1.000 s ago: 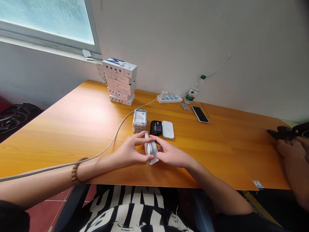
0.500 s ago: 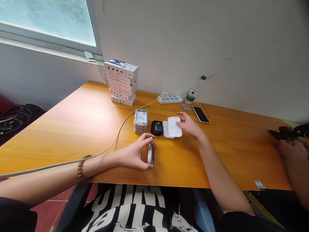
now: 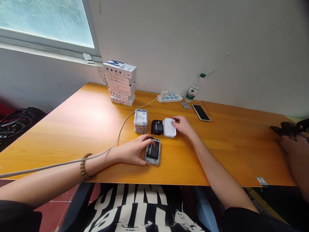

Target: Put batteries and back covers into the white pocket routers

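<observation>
My left hand point(image 3: 135, 150) grips a white pocket router point(image 3: 157, 158) by its edges, thumb at the near side and fingers at the far side. The router is face up on the table, with a black 3000 mAh battery point(image 3: 151, 151) seated in it. My right hand point(image 3: 182, 125) pinches the right edge of a white back cover point(image 3: 169, 128), which rests on a small stack of covers. Between that stack and a pile of open-backed white routers point(image 3: 141, 118) sits a stack of black batteries point(image 3: 157, 127).
White boxes point(image 3: 122, 82) are stacked at the back, beside a power strip point(image 3: 170, 98), a water bottle point(image 3: 193, 90) and a phone point(image 3: 201, 112). A pale cable point(image 3: 119, 132) crosses the table and my left forearm. Another person's hand point(image 3: 293, 145) is at far right.
My left hand has turned the router from standing on edge to face up. My right hand has brought the raised white cover left, down onto the other covers.
</observation>
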Demonstrator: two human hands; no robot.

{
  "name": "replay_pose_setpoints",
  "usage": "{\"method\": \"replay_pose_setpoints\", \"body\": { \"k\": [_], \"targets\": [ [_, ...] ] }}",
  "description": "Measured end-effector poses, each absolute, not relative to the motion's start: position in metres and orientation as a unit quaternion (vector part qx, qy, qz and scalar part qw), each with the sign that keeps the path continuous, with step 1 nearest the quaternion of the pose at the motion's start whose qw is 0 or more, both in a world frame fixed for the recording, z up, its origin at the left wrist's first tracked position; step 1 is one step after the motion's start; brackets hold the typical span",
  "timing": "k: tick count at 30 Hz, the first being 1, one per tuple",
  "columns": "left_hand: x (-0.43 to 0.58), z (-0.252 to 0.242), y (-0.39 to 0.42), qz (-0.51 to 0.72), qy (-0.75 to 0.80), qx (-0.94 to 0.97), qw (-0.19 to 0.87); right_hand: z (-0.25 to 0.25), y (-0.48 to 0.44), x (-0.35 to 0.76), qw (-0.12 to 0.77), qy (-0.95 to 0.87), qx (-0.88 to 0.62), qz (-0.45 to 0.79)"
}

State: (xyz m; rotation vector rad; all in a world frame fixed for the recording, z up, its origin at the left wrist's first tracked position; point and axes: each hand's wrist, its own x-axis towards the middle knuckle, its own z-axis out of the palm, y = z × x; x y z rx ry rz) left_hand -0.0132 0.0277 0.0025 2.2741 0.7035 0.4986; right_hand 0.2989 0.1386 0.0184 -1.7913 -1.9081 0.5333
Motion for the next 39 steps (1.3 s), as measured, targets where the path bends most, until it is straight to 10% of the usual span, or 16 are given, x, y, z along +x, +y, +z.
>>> {"method": "replay_pose_setpoints", "body": {
  "k": [13,17,23,39],
  "targets": [
    [-0.013,-0.008,0.033,0.229,0.3,0.869,0.319,0.043,0.101,0.274,0.277,-0.795,-0.52,0.145],
    [-0.009,-0.013,0.034,0.25,0.304,0.863,0.317,0.054,0.059,0.248,0.172,-0.876,-0.404,0.201],
    [-0.007,-0.016,0.034,0.262,0.3,0.866,0.304,0.04,0.036,0.222,0.049,-0.888,-0.424,0.173],
    [-0.003,-0.013,0.026,0.236,0.303,0.883,0.269,0.027,0.032,0.204,0.066,-0.864,-0.486,0.113]
  ]
}}
